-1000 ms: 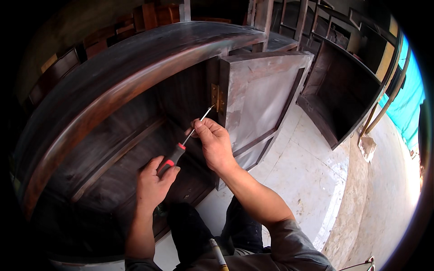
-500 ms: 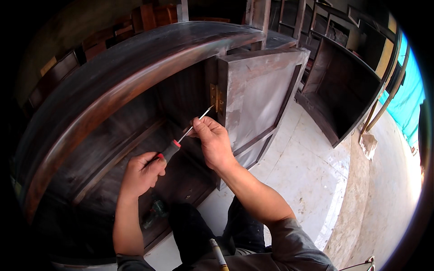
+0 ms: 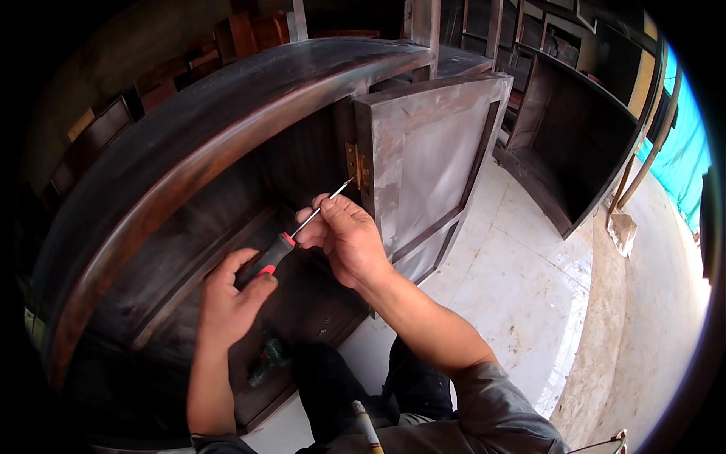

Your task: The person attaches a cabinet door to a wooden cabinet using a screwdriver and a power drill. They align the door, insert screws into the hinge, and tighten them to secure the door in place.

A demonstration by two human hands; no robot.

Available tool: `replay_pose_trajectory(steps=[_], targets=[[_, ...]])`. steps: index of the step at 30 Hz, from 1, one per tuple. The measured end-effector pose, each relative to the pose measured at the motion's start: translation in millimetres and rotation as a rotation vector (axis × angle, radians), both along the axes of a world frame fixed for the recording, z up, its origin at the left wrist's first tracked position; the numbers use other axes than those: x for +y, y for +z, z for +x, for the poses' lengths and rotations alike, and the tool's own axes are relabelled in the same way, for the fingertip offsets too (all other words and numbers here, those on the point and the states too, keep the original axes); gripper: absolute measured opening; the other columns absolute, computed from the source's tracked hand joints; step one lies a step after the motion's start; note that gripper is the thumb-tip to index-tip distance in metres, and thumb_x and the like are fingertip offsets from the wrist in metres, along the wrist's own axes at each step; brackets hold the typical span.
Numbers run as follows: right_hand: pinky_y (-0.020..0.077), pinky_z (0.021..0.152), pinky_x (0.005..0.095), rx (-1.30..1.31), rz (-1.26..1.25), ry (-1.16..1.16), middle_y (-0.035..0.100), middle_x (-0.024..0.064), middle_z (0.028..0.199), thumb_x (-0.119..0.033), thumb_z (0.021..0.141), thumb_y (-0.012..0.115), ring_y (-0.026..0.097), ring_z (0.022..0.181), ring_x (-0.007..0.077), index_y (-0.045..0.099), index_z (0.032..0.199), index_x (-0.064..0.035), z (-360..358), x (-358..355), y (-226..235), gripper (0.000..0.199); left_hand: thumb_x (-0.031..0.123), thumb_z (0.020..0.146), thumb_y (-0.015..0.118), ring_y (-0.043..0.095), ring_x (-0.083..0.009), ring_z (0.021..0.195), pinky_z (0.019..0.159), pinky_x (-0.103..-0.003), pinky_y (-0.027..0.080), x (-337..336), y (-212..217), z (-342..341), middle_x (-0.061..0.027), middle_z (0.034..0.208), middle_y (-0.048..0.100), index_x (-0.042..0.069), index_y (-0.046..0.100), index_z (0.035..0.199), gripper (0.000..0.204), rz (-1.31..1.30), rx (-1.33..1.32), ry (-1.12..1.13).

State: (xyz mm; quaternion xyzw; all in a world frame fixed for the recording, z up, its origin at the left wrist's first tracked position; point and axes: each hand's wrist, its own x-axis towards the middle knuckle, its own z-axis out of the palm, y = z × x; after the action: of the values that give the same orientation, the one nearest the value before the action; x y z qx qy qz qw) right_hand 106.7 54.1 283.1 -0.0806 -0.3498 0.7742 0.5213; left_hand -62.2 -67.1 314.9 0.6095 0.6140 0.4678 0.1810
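A screwdriver is held at its red-and-black handle by the closed left hand; its shaft is pinched by the right hand, tip set against the brass hinge of the cabinet door.

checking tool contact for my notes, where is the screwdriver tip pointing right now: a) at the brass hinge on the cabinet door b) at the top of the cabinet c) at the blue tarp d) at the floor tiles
a: the screwdriver shaft, steadied by the right hand, runs up to the brass hinge on the edge of the open cabinet door, while the left hand holds the red and black handle.
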Motion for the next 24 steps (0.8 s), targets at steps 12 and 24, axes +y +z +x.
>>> replay_pose_trajectory(steps=[12,24], targets=[[0.056,0.061,0.0275,0.121,-0.081,0.043,0.068,0.0123,0.093,-0.019,0.103,0.046,0.068,0.071,0.018,0.056,0.1,-0.0045,-1,-3,11,0.018,-0.001,0.079,0.066,0.061,-0.0187,0.079,0.068,-0.031,0.05,-15,14,0,-0.0106,0.094,0.062,0.0,0.061,0.116,0.038,0.295,0.35,0.06],[0.0548,0.059,0.027,0.172,-0.068,0.065,0.069,0.0122,0.092,-0.02,0.103,0.045,0.068,0.07,0.0183,0.055,0.102,-0.0043,0,3,8,0.019,0.001,0.088,0.054,0.047,-0.0072,0.047,0.043,-0.02,0.036,-14,1,-18,-0.0116,0.083,0.062,0.001,0.052,0.131,0.042,0.215,0.193,-0.06]])
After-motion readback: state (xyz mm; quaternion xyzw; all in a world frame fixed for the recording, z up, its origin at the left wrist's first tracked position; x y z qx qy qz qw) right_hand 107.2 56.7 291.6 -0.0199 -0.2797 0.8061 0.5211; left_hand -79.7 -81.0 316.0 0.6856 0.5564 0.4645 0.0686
